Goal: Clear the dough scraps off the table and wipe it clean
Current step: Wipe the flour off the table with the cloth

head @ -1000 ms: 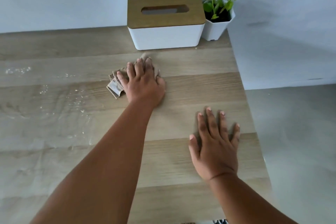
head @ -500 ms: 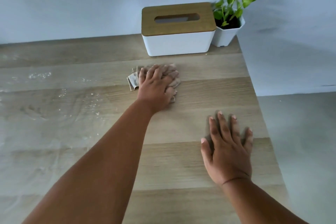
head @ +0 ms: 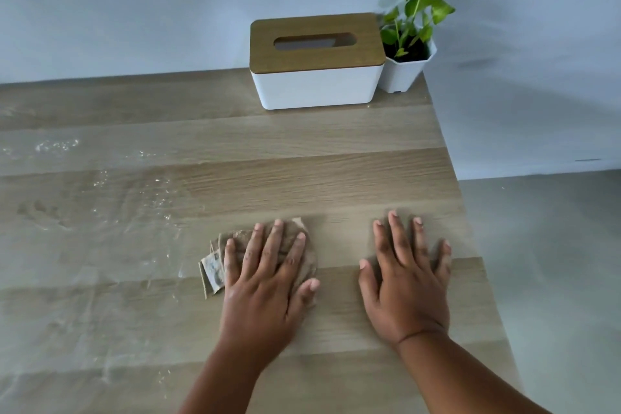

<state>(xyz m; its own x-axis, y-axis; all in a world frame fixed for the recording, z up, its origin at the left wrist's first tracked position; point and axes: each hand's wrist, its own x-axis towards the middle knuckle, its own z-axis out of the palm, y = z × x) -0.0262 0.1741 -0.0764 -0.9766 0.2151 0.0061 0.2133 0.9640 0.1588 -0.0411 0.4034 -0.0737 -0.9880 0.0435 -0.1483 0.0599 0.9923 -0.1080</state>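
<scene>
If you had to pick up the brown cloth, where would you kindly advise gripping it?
Probably the folded corner of the brown cloth that sticks out past the left hand, pinched from the left. The rest lies flat on the table under straight pressing fingers, so only that layered edge is free.

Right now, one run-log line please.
wiping | left hand presses cloth | right hand flat on table | flour residue left

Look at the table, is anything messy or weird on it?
Yes. White floury smears and specks still streak the table to the left of the cloth under the left hand. The tissue box and potted plant stand upright and tidy.
</scene>
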